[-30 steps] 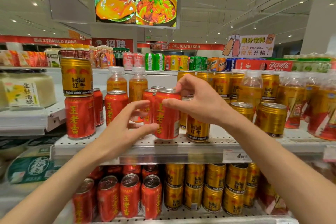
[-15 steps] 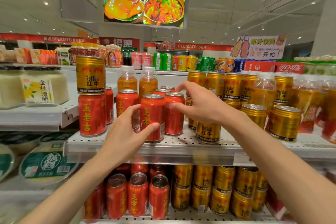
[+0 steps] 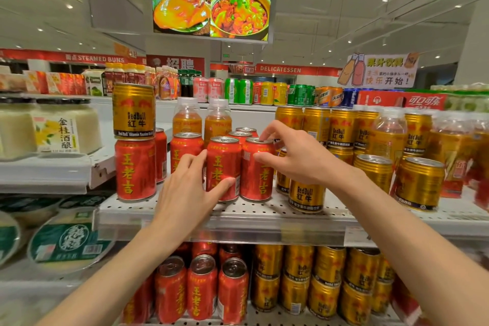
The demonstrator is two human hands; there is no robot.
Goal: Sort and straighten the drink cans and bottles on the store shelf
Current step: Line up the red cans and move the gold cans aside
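Note:
Two red herbal-tea cans stand side by side at the front of the white perforated shelf. My left hand grips the left red can, thumb across its front and fingers round its left side. My right hand pinches the right red can, fingertips on its rim and thumb on its side. More red cans stand behind them. A gold Red Bull can is stacked on a red can at the left. Two orange bottles stand at the back.
Gold Red Bull cans and bottles fill the shelf to the right. One gold can stands just under my right wrist. The lower shelf holds red cans and gold cans. Jars and tubs sit at the left.
The can I held between both hands now stands on the shelf. My left hand has closed round the left can, and my right hand has shifted to the right can's rim.

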